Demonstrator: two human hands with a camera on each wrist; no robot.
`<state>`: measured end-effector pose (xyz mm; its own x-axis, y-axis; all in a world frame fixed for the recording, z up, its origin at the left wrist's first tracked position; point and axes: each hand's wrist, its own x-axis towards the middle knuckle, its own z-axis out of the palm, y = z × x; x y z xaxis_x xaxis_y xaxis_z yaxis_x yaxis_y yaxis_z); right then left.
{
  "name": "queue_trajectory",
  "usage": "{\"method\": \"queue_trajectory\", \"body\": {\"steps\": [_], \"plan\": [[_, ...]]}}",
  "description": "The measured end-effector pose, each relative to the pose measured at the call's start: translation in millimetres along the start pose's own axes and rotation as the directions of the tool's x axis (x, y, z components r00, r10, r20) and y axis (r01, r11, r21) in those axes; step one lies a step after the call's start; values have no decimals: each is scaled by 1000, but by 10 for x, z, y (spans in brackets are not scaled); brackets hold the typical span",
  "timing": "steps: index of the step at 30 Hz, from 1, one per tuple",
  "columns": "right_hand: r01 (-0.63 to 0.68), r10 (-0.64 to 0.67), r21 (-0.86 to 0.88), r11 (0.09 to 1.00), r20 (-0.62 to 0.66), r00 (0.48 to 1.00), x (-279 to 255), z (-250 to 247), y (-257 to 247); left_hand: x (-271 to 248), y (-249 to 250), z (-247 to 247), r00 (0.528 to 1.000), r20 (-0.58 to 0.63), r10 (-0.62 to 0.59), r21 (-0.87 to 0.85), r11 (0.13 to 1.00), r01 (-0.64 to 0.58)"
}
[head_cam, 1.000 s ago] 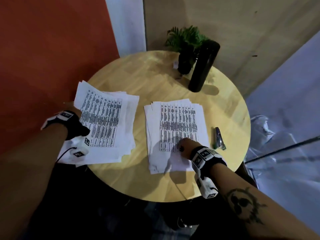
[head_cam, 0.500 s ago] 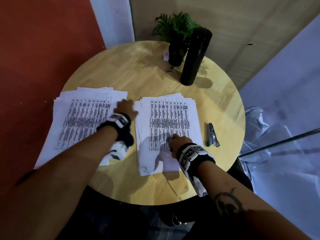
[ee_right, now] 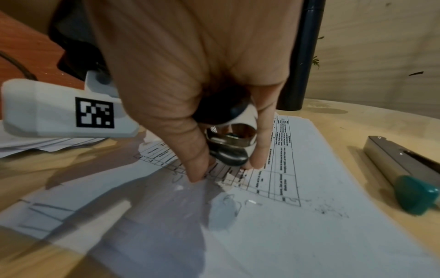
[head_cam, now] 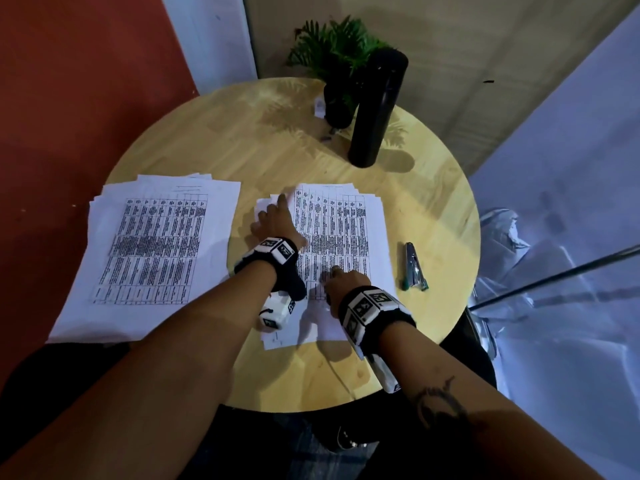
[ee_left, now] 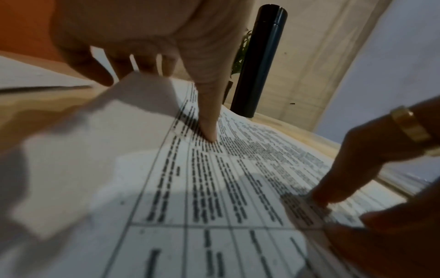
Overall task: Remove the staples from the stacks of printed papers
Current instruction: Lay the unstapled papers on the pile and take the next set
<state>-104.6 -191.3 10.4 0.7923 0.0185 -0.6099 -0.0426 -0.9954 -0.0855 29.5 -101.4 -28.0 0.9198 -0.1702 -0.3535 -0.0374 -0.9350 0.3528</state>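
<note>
Two stacks of printed sheets lie on a round wooden table (head_cam: 242, 147). My left hand (head_cam: 277, 220) is on the far left corner of the right stack (head_cam: 346, 230). Its fingers curl the top sheet's corner (ee_left: 142, 88) upward while the thumb (ee_left: 209, 129) presses on the print. My right hand (head_cam: 341, 277) rests its fingertips on the near part of the same stack (ee_right: 309, 206). It grips a metal staple remover (ee_right: 228, 143) with black handles in the palm. A small loose staple (ee_right: 250, 201) lies on the sheet just below. The left stack (head_cam: 152, 251) lies untouched.
A silver stapler (head_cam: 415, 266) with a green end lies on the table right of the right stack, also seen close by as the stapler (ee_right: 402, 169). A tall black bottle (head_cam: 375, 109) and a potted plant (head_cam: 337, 53) stand at the far edge. The left stack overhangs the table edge.
My left hand has left the left stack and crossed to the right stack's far left corner, lifting the top sheet there. The right hand has stayed on the stack's near part.
</note>
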Motion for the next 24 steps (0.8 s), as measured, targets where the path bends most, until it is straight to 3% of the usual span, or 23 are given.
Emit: {"method": "queue_trajectory", "body": {"steps": [2,4,6,9,11,14,16,18,19,21,24], "plan": [[-1,1,11,1000,-3,1000,2,13,5,31,-20,0,996,-63,-66,-232,971,50],[-20,20,33,999,1,1000,25,34,8,129,-116,-7,981,-15,-194,-449,878,167],[-33,33,62,998,4,999,36,40,13,216,-228,-32,954,162,-251,-466,833,298],[-9,9,13,1000,5,1000,32,41,28,212,-326,-55,920,328,-214,-463,813,354],[-9,9,14,1000,17,1000,28,44,52,181,-357,-10,934,306,-183,-488,813,319],[-20,12,152,988,50,999,28,45,160,52,-392,36,987,136,-80,-554,820,143],[-35,21,314,949,47,999,-19,-8,268,-82,-399,29,1000,0,9,-628,779,-7],[-68,99,433,899,-49,994,-94,-104,384,-238,-378,-29,990,-115,76,-692,709,-135],[-83,166,483,872,-132,977,-125,-167,442,-307,-370,-72,983,-154,97,-710,682,-178],[-60,291,557,828,-336,896,-174,-344,528,-416,-370,-170,968,-225,115,-713,657,-244],[76,385,602,795,-596,704,-322,-782,573,-484,-392,-290,957,-266,116,-726,628,-278]]}}
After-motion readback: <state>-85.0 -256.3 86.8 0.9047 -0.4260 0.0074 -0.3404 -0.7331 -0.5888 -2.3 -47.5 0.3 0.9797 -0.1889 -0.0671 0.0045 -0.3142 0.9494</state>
